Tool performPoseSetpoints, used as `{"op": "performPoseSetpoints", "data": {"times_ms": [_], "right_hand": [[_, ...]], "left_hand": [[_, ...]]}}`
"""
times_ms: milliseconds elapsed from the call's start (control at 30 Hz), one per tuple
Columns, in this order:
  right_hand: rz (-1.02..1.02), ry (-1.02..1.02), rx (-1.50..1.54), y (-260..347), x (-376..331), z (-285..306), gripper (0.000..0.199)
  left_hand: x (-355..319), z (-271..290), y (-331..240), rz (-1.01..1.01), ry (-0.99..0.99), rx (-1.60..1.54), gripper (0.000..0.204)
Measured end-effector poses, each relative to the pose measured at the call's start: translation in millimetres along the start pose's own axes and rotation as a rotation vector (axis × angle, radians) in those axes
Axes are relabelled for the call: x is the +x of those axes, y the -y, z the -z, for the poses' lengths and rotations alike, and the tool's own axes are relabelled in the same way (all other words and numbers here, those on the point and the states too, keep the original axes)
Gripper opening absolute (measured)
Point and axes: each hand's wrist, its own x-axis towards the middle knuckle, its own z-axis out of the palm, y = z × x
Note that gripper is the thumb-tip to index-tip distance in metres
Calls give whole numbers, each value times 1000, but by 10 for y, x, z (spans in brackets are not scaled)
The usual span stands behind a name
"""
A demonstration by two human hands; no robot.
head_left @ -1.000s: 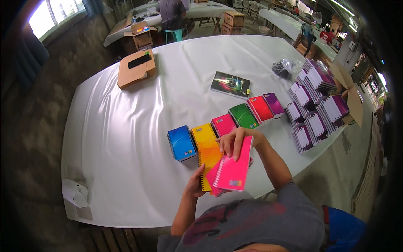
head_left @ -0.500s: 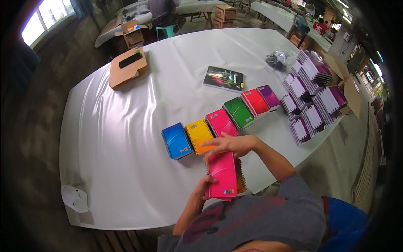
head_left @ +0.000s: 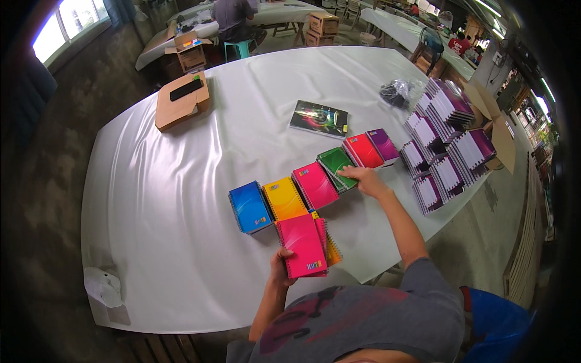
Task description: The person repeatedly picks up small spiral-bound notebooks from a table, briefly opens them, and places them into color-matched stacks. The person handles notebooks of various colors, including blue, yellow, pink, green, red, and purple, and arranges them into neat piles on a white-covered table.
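My left hand grips a small fanned bundle of spiral notebooks by its left edge, thumb on top. A pink notebook is uppermost, and a yellow one sticks out underneath at the right. Farther off, my right hand pinches the near right edge of the top green notebook, which sits slightly skewed on its stack. Other stacks form a slanting row: blue, yellow, pink, red and purple.
A dark-covered book lies beyond the row. At right stand many piled purple-and-white spiral notebooks beside an open carton. Clear plastic lies behind them. A phone rests on flat cardboard; white crumpled material sits near left.
My right hand has left the held bundle and moved right and away to the green stack, taking hold of its top notebook. The bundle in my left hand has shifted slightly left.
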Motion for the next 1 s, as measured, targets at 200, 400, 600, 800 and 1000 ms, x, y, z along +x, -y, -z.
{"op": "performPoseSetpoints", "data": {"times_ms": [200, 400, 600, 800, 1000], "right_hand": [[-199, -216, 367, 91, 41, 252, 40], [431, -742, -112, 1435, -131, 543, 38], [641, -371, -312, 2104, -603, 18, 33], [637, 143, 176, 1915, -528, 101, 45], [-14, -169, -232, 592, -77, 534, 68]], "left_hand": [[74, -119, -40, -79, 27, 18, 53], [115, -170, 2, -239, -49, 92, 55], [152, -93, 107, -236, 246, -99, 53], [106, 219, 103, -155, 24, -113, 44], [111, 33, 61, -255, 8, -59, 48]]}}
